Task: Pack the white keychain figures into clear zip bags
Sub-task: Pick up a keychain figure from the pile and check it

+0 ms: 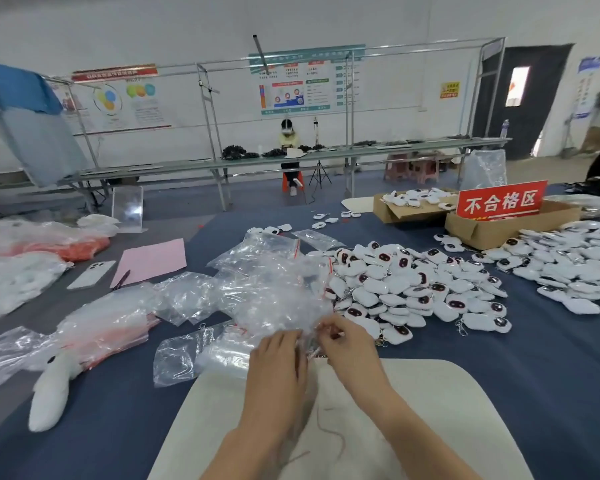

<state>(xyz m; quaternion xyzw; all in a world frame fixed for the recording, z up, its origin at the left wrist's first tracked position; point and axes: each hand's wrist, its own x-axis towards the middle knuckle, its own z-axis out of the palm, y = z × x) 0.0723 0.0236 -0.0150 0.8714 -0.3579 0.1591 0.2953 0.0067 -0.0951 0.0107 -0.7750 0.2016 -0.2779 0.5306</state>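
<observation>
Left hand [278,358]: I see fingers curled, gripping a clear zip bag [303,323].
Right hand [347,342]: pinching that bag's edge.

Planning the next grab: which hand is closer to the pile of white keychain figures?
Right. The right hand is at the near-left edge of the pile of white keychain figures; the left hand is farther left, beyond the right hand. Both pinch a clear zip bag.

Bare table [541,393] lies open right of the white mat [430,393], with a narrow lane between the near pile of white keychain figures [413,289] and the far pile [575,268]. Straight ahead the heap of clear zip bags [267,282] blocks passage. Cardboard boxes [482,230] wall the back, and a white plush toy [49,393] lies left.
</observation>
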